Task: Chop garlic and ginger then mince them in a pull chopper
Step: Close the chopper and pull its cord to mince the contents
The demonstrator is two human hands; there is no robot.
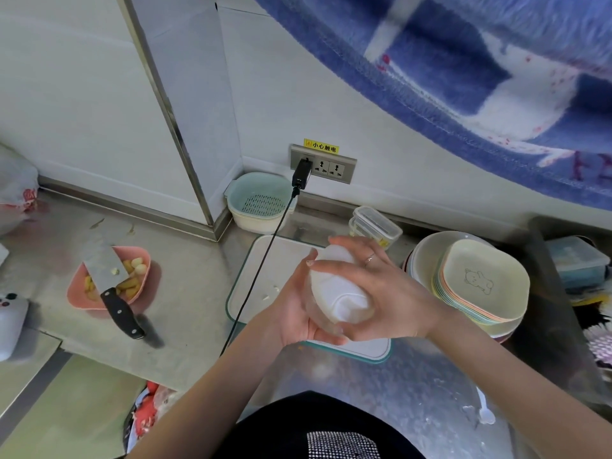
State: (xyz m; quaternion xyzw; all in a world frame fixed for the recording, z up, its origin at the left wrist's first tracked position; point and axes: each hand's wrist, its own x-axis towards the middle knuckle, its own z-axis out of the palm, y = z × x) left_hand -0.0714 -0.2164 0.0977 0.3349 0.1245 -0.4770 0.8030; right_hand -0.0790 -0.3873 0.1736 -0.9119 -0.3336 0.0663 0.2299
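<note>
- Chopper (337,289) is up off the counter (185,293), held over the white cutting board (284,260), tilted on its side with the white lid facing the camera.
- Left hand (298,313) cups the clear bowl from underneath, fingers curled round it. Right hand (381,293) is wrapped over the lid from the top. Both have a proper hold, neither is loose.
- Looks to me like the lid is being seated or twisted on/off, can't tell which. Can't see whether anything is inside either.
- Garlic and ginger pieces (132,276) sit in the pink dish (77,293) well off to the left, with the knife (109,283) lying across it.
- My tip: keep the bowl hand steady and let only the lid hand turn, and level it out before opening.
- Watch the black charger cable (261,270) trailing across the board, just beside the left hand. Easy to snag.
</note>
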